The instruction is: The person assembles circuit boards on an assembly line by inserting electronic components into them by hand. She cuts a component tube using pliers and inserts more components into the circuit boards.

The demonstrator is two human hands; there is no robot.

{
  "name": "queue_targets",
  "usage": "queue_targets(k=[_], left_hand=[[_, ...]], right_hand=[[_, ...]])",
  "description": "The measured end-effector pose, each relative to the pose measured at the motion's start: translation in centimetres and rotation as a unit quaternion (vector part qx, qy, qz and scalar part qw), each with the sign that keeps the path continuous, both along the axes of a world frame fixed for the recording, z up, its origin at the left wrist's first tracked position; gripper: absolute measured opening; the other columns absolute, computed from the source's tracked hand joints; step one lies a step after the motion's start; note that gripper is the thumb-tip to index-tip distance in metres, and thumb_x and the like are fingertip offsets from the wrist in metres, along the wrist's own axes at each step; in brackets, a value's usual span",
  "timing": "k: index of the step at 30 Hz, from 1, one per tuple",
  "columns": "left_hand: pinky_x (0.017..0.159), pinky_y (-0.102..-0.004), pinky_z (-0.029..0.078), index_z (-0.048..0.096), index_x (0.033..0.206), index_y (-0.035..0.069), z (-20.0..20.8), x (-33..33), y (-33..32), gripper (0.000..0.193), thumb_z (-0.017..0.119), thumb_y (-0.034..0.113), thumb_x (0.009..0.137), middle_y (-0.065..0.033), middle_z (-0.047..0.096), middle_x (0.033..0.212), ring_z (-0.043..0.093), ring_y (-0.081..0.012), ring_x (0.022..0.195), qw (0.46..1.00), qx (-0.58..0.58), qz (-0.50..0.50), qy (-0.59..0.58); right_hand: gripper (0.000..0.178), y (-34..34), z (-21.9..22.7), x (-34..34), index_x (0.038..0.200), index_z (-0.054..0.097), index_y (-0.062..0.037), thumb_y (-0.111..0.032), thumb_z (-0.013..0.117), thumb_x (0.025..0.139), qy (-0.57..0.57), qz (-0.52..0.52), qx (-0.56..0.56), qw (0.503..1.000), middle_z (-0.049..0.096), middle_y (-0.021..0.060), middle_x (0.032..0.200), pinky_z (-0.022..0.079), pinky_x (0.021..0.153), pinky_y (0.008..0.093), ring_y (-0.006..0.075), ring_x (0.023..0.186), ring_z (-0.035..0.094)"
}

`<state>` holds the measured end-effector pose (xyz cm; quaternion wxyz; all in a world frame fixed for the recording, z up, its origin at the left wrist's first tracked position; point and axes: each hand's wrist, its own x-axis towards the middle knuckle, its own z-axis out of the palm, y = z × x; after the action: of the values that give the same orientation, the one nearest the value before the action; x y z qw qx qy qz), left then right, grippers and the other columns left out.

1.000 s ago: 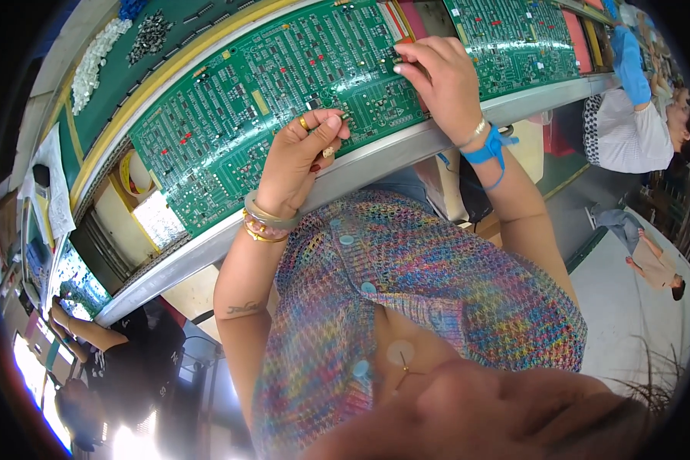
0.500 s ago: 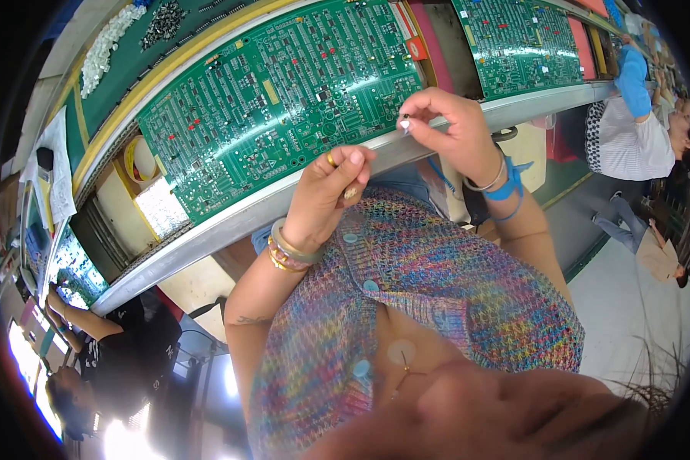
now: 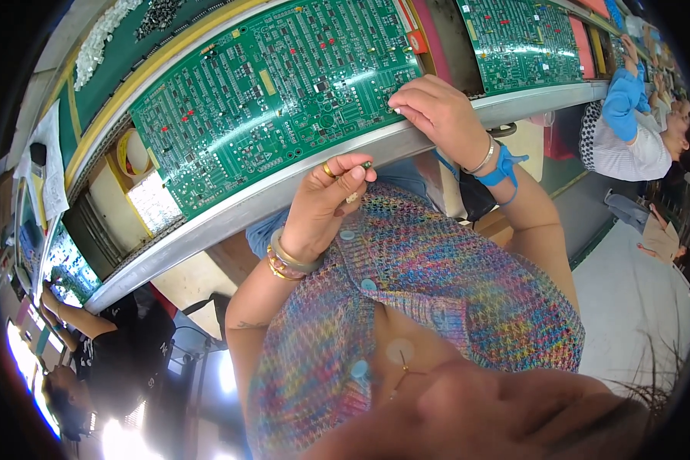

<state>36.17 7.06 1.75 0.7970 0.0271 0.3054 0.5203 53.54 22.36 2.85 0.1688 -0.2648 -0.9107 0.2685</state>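
A large green circuit board [image 3: 264,134] lies in front of me, filled with small chips, a few red parts and a yellow block. My right hand [image 3: 441,119] is closed in a pinch over its near right edge, fingertips at the board; what they hold is hidden. My left hand [image 3: 326,203] hovers before the metal rail, closer to my body. Between its thumb and forefinger sits a small dark electronic component [image 3: 366,165]. Something small and pale [image 3: 351,198] shows under the curled fingers, too small to name.
A metal rail [image 3: 230,201] runs along the near side. Another green board [image 3: 525,46] lies to the right. White parts [image 3: 100,42] and dark parts [image 3: 157,17] are heaped at the far left. A tape roll [image 3: 134,153] sits left of the board. Co-workers [image 3: 123,337] are on both sides.
My right hand has moved from above the rail, where it pinched a small dark part, forward onto the board's edge. My left fingers have shifted, and a dark component now shows at their tips.
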Motion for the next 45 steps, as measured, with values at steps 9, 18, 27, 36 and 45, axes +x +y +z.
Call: queue_targets(k=[9,18,27,36,45], left_hand=[[0.047,-0.0167,0.027,0.059,0.101,0.005,-0.1,0.2,0.0,0.014,0.055,0.015,0.091,-0.0028,0.061,0.087,0.036,-0.0022,0.056,0.999,-0.02,0.039,-0.016],[0.046,-0.0174,0.025,0.057,0.095,0.008,0.1,-0.1,0.2,0.018,0.049,0.024,0.095,-0.0025,0.052,0.084,0.033,-0.0043,0.057,0.999,-0.011,0.047,-0.005],[0.047,-0.0175,0.026,0.059,0.094,0.006,0.0,-2.1,0.5,0.018,0.05,0.022,0.094,-0.0005,0.058,0.079,0.037,-0.0033,0.056,0.989,0.017,0.144,0.035],[0.05,-0.0193,0.03,0.046,0.117,-0.004,0.5,-7.9,1.1,0.032,0.035,0.017,0.096,-0.0113,0.057,0.097,0.041,-0.0081,0.065,0.975,-0.02,0.201,0.094],[0.047,-0.018,0.028,0.058,0.099,0.001,-0.3,-9.0,1.3,0.031,0.041,0.027,0.098,-0.007,0.06,0.083,0.036,-0.0053,0.055,0.976,0.035,0.142,0.16]], right_hand=[[0.016,0.8,0.6,0.1,0.09,0.059,-0.006,-0.006,0.056,0.074,-0.058,0.089,0.048,0.993,0.057,0.0043,0.091,0.049,0.07,0.031,0.0229,0.087,0.055],[0.019,0.2,2.4,-1.8,0.092,0.061,-0.0081,-0.01,0.061,0.073,0.012,0.104,0.047,0.993,0.057,0.0044,0.088,0.048,0.068,0.0304,0.023,0.084,0.055],[0.018,-2.1,4.1,-7.2,0.087,0.06,-0.0067,-0.01,0.069,0.072,0.073,0.114,-0.021,0.991,0.058,0.0058,0.082,0.047,0.065,0.0327,0.0245,0.077,0.056],[0.009,6.8,1.9,-14.3,0.079,0.058,-0.0057,-0.014,0.057,0.08,0.042,0.078,0.123,0.988,0.055,0.0081,0.077,0.043,0.072,0.0376,0.027,0.079,0.052],[0.009,8.1,-0.1,-15.3,0.074,0.056,-0.0045,-0.013,0.059,0.077,0.039,0.107,0.221,0.969,0.05,0.0083,0.077,0.04,0.074,0.0359,0.0262,0.079,0.047]])
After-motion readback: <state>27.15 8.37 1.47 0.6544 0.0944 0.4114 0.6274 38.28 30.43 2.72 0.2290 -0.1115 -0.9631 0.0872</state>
